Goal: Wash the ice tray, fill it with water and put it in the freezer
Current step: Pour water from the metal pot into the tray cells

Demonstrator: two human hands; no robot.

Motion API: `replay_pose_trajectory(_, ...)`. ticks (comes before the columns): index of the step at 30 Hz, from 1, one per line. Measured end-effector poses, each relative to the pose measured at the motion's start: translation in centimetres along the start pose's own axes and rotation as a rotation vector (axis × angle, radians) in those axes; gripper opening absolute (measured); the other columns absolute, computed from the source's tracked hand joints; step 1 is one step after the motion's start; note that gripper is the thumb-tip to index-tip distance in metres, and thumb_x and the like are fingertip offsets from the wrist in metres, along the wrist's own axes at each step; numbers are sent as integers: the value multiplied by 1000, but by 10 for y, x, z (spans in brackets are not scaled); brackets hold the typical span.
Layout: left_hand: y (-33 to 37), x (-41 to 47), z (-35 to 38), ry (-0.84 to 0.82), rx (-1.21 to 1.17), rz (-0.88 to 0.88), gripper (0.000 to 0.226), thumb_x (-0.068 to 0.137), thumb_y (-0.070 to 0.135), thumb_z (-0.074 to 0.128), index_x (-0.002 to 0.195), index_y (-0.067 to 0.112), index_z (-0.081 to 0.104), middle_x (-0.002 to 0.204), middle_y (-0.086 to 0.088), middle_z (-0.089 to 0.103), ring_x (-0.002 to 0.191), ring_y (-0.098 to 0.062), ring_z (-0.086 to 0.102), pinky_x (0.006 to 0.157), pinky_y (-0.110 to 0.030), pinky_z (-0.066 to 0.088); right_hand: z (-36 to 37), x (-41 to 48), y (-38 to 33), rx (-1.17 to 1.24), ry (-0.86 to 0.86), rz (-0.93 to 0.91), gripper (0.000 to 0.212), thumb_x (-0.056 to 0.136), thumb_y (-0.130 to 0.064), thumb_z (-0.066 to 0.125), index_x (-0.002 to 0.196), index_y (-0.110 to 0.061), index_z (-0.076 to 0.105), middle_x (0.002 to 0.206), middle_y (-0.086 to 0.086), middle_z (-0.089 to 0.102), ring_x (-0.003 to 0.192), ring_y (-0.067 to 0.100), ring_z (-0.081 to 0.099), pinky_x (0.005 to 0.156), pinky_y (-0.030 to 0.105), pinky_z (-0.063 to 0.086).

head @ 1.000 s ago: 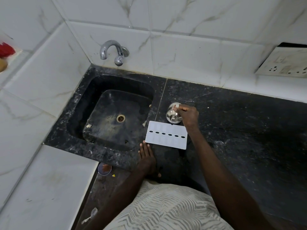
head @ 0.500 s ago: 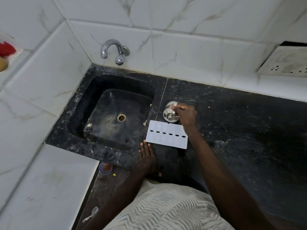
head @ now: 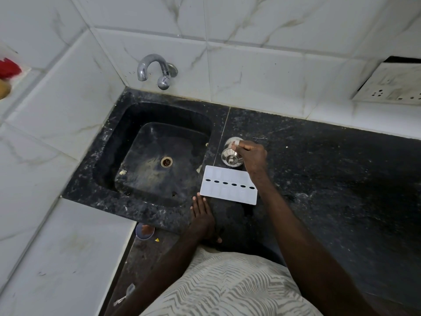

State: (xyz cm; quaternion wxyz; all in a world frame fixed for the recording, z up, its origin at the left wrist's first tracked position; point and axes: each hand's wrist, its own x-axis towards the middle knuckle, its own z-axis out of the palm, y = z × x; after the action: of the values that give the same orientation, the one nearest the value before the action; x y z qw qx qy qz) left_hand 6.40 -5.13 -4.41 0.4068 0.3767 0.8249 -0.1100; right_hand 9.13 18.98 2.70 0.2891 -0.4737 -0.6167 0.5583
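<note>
Room: white marble-look wall tiles behind & to the left. Black speckled stone table w/ sink sunk in its left end. White ice tray lies flat on the table just right of the sink. Its long axis runs left-right away from the sink, the far end slightly nearer the person, w/ a row of dark slots along the midline. L hand lies flat on the table in front of the sink's right corner, fingers straight, tips at the tray's corner; contact unclear. R hand, right of the sink behind the tray, has fingers curled on a steel vessel. Tap on the wall behind the sink.
</note>
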Motion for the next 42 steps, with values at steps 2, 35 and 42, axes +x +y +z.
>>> replay_pose_trajectory(2, 0, -1, -1, -3, 5, 0, 166, 64, 61, 92, 151, -11, -29, 153, -37, -43, 145, -52, -38, 124, -60, -12, 0, -1, -1, 4, -1, -4, 28, 77, -13, 90, 103, -7, 82, 97, 1, 80, 89, 14, 76, 83, 32, 63)
replay_pose_trajectory(35, 3, 0, 4, 54, 32, 0, 168, 60, 66, 91, 151, -17, -23, 155, -42, -34, 147, -58, -29, 125, -64, -3, 34, 10, -12, -16, -87, 15, 27, 77, -11, 90, 102, -6, 82, 96, 1, 78, 86, 10, 74, 80, 23, 60)
replay_pose_trajectory(42, 5, -5, -1, 56, 28, -3, 166, 60, 61, 92, 152, -16, -22, 157, -42, -32, 148, -57, -28, 124, -62, -6, 34, 6, -14, -53, -85, -24, 28, 76, -7, 89, 103, -4, 81, 96, -2, 77, 88, 12, 73, 86, 28, 60)
